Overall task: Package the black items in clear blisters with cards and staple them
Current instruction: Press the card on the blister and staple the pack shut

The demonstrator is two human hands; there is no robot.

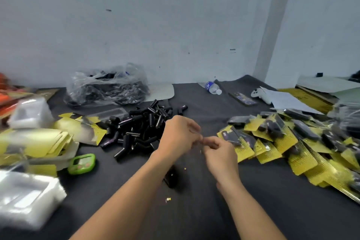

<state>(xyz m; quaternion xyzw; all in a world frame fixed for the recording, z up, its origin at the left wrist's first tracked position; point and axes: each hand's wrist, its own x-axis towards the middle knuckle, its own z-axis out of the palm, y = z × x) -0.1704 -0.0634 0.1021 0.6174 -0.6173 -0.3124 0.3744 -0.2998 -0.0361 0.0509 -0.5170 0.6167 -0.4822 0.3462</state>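
A heap of loose black items lies at the middle of the dark table. Yellow cards are stacked at the left. Clear blisters are piled at the lower left, with more further back. Finished yellow-backed packs spread over the right side. My left hand and my right hand meet above the table centre, fingers curled. Together they pinch a small thin piece, too blurred to identify. A black stapler lies below my left forearm.
A clear plastic bag of black items sits at the back. A green timer lies left of my arms. A water bottle, a white controller and sheets of paper lie at the back right. The wall stands behind the table.
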